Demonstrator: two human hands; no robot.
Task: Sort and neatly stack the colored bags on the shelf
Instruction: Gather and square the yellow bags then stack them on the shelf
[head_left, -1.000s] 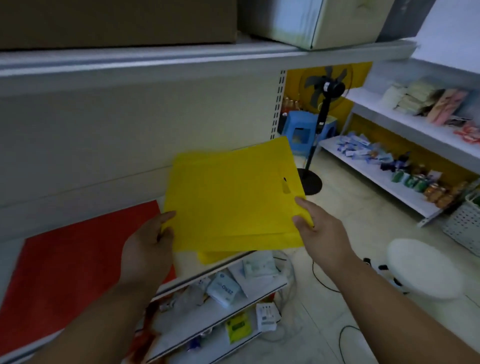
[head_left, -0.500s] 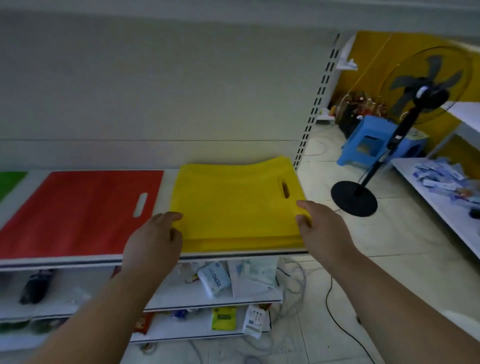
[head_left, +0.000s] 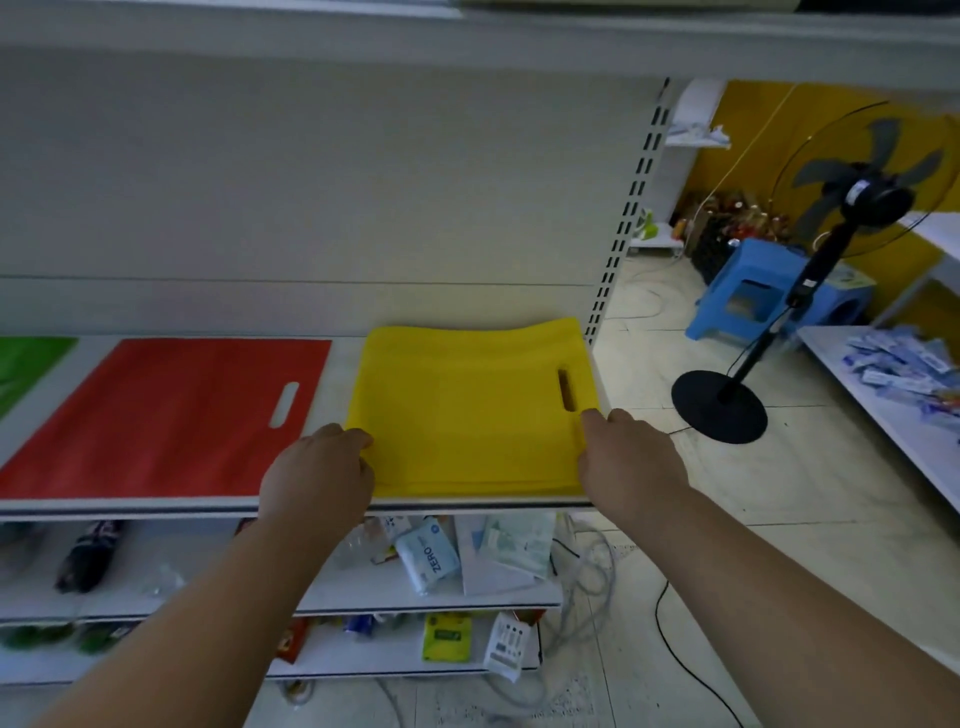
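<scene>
A stack of yellow bags lies flat at the right end of the white shelf, its handle slot toward the right. My left hand presses the stack's front left corner and my right hand grips its front right corner. To the left lies a red bag stack with a white handle slot. A green bag shows at the far left edge, mostly cut off.
Lower shelves hold loose packets and bottles. A black standing fan stands on the floor to the right, with a blue stool behind it. Cables trail on the floor. Another white shelf with packets is at far right.
The yellow bags were held up in the air a second ago; now they lie flat on the shelf beside the red stack, with both hands still at the front corners.
</scene>
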